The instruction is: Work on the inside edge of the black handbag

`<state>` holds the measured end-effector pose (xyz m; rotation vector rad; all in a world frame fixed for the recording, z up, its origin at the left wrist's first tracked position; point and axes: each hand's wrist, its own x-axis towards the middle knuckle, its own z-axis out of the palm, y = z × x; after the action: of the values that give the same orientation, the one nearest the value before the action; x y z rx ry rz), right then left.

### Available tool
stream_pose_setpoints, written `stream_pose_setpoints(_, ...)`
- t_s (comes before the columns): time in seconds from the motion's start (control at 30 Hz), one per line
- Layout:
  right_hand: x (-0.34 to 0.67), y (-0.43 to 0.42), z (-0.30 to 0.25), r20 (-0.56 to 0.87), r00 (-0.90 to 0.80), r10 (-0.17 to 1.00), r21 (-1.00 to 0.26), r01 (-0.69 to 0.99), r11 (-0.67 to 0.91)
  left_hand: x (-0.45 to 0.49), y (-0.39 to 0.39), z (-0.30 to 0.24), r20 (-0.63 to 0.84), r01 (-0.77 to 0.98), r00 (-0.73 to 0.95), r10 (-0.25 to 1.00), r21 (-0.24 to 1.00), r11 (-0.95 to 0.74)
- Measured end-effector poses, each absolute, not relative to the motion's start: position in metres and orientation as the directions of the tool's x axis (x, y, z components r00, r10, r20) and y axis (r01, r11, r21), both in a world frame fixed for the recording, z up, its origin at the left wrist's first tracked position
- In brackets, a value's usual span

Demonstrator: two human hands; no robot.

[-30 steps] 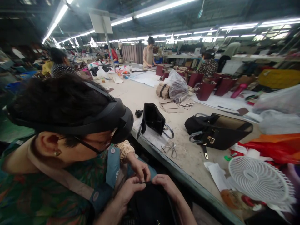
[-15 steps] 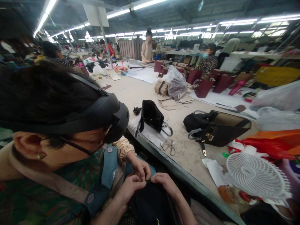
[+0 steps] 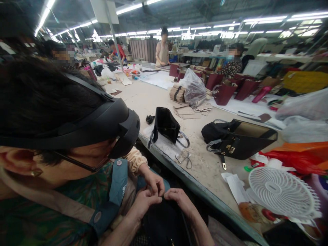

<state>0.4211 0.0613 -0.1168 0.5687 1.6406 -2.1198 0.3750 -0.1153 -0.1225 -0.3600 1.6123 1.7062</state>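
My left hand (image 3: 145, 203) and my right hand (image 3: 179, 201) are at the top edge of a black fabric bag (image 3: 164, 222), low in the head view. The fingertips of my left hand pinch something thin at the bag's rim. My right hand curls over the rim a little to the right. A co-worker's hand (image 3: 153, 181) with a cream cuff meets my left fingertips from above. The thin thing between those fingers is hidden. The co-worker's head (image 3: 58, 112), wearing a dark headset, fills the left side.
On the long pale table (image 3: 153, 102) are a black handbag (image 3: 166, 124), a black handbag with a gold buckle (image 3: 238, 145), metal scissors (image 3: 184, 160) and a white fan (image 3: 283, 193). Further back are cardboard patterns (image 3: 186, 112) and maroon bags (image 3: 224, 94).
The view has drifted slightly, so the table items sit a little higher and further left. The co-worker's head has moved left and looks larger. The hands still stay together at the bag's rim.
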Motion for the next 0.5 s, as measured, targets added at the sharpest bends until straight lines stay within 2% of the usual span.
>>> stream_pose_setpoints(0.5,0.425,0.069,-0.116,-0.565,-0.823,-0.057,-0.785,0.558,-0.269,0.388,-0.132,-0.120,-0.709,-0.754,-0.638,0.302,0.655,-0.055)
